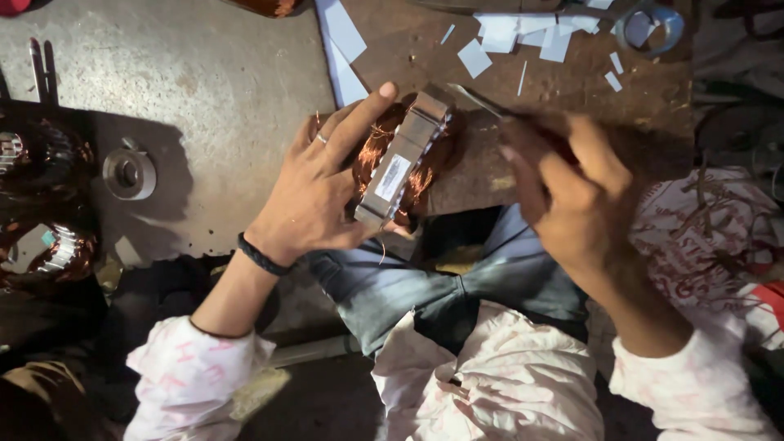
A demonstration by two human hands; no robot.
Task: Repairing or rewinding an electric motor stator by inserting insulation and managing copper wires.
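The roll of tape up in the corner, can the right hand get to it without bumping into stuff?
Probably yes. The right hand already holds a thin tool, and only flat paper scraps lie between it and the roll of tape.

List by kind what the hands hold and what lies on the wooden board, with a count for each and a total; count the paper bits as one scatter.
Motor stator with copper windings, in left hand: 1
Thin metal tool, in right hand: 1
Tape roll: 1
White paper scatter: 1
Total: 4
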